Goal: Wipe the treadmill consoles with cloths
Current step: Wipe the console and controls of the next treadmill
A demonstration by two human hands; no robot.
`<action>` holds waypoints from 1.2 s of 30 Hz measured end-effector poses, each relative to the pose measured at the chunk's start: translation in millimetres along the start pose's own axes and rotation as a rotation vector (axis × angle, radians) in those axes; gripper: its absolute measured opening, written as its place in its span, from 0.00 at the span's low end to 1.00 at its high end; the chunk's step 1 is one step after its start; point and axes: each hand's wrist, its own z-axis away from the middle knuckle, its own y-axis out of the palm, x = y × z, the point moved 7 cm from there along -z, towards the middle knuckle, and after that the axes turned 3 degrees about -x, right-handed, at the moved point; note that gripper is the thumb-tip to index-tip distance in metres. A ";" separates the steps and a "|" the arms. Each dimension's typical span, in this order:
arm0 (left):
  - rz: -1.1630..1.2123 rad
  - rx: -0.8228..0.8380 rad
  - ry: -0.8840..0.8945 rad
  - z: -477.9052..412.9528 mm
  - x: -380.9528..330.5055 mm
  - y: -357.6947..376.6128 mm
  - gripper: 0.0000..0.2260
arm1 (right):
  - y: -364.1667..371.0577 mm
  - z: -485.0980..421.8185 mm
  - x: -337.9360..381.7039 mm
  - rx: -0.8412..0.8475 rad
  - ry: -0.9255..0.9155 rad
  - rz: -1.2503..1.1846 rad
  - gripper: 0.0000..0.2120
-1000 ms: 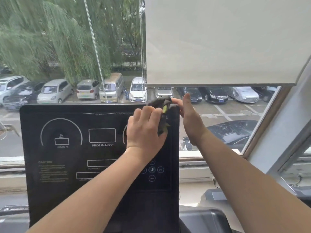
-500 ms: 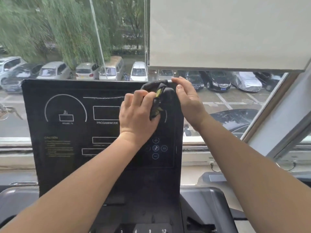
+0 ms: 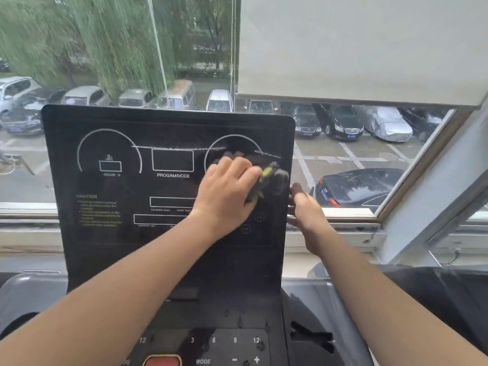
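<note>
A black treadmill console stands upright in front of me, with white dial outlines and a "PROGAM/MODE" box printed on its panel. My left hand grips a dark cloth with a yellow-green patch and presses it against the panel's right side. My right hand holds the console's right edge, with its fingers wrapped behind the panel and mostly hidden. A thin pale streak runs across the upper panel above the cloth.
Below the panel lies a key area with numbers, MODE and a red button. Grey side trays flank it. Behind is a window over parked cars, with a lowered blind at the upper right.
My left hand has slid the cloth down from the console's top right corner onto the panel's right side. My right hand has dropped from the top corner to the right edge. The view has tilted down.
</note>
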 end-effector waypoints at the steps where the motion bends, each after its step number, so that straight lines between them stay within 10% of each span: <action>1: 0.010 -0.022 -0.074 -3.2 1.2 -0.9 0.20 | -0.2 -0.3 -4.6 0.010 0.024 -0.002 0.25; 16: 0.059 0.136 0.175 85.1 -62.0 39.6 0.13 | 3.4 2.5 -17.9 -0.010 0.035 0.013 0.23; 25: -0.010 -0.162 -0.307 -9.2 19.3 -14.1 0.19 | 5.2 -0.6 -16.4 -0.004 0.000 -0.003 0.31; 36: 0.120 0.056 -0.099 102.1 -75.0 54.5 0.16 | 4.6 -2.0 -27.2 -0.041 0.066 -0.045 0.28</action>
